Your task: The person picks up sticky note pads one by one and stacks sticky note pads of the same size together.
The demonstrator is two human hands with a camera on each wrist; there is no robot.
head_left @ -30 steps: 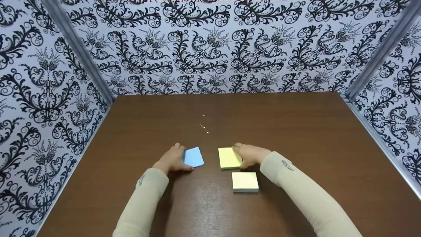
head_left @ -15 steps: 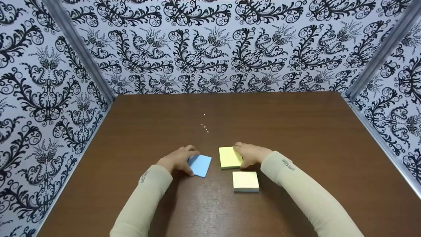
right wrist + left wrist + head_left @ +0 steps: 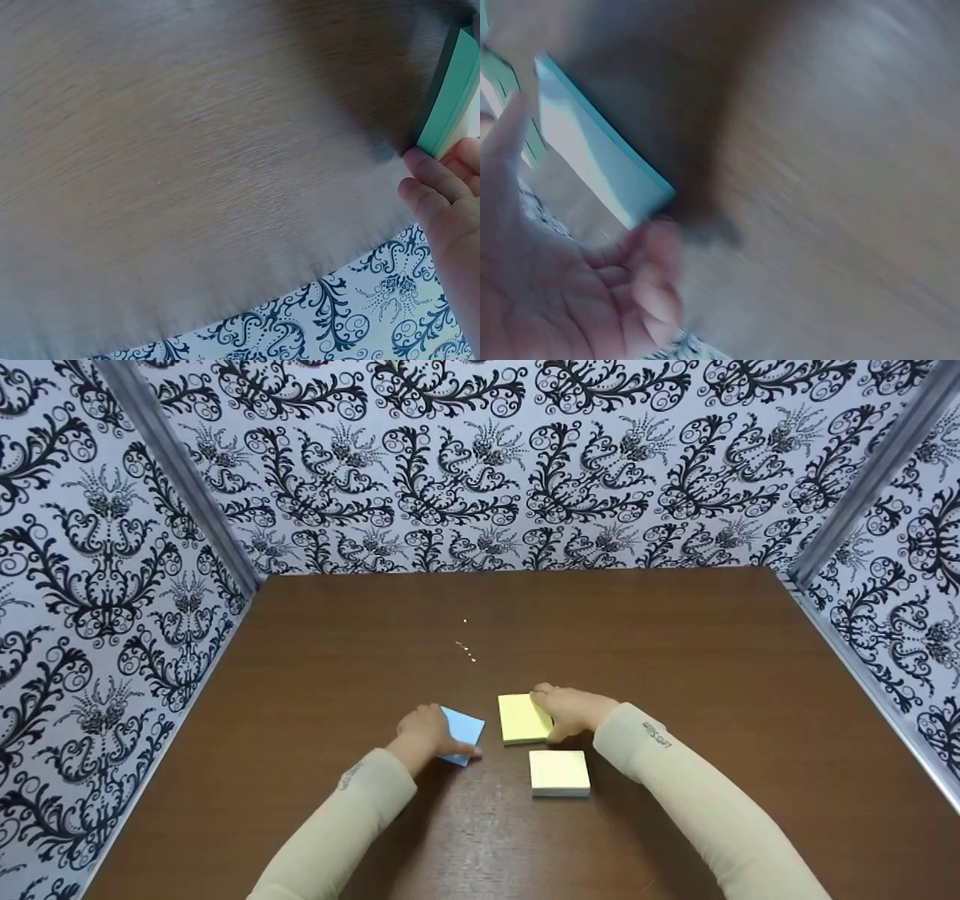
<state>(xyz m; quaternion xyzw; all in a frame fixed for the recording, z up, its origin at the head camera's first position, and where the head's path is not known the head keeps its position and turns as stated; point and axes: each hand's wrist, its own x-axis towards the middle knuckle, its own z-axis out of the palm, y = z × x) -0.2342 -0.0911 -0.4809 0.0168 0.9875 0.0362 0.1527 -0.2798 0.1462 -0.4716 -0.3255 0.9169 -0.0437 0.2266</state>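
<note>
A blue sticky note pad (image 3: pixel 466 726) lies askew on the table, partly covered by my left hand (image 3: pixel 431 733). In the left wrist view, the fingers touch one corner of the blue pad (image 3: pixel 600 150); the thumb is stretched out, apart from it. To the right, my right hand (image 3: pixel 571 710) holds a yellow sticky note pad (image 3: pixel 521 718) between thumb and fingers across its right side. Its green edge (image 3: pixel 448 97) shows at the fingertips in the right wrist view. Nearer me lies a pale yellow sticky note pad (image 3: pixel 559 770) with a bluish lower edge, touched by neither hand.
The brown wooden table (image 3: pixel 637 637) is walled at the back and sides by black-and-white patterned panels (image 3: pixel 480 472). Small white marks (image 3: pixel 466 651) dot the surface beyond the pads. A narrow gap separates the blue and yellow pads.
The blue pad has moved right and turned. Over the last half second my left hand has swung round it, thumb now toward the near right, while the pad hardly shifted. My right hand stays put.
</note>
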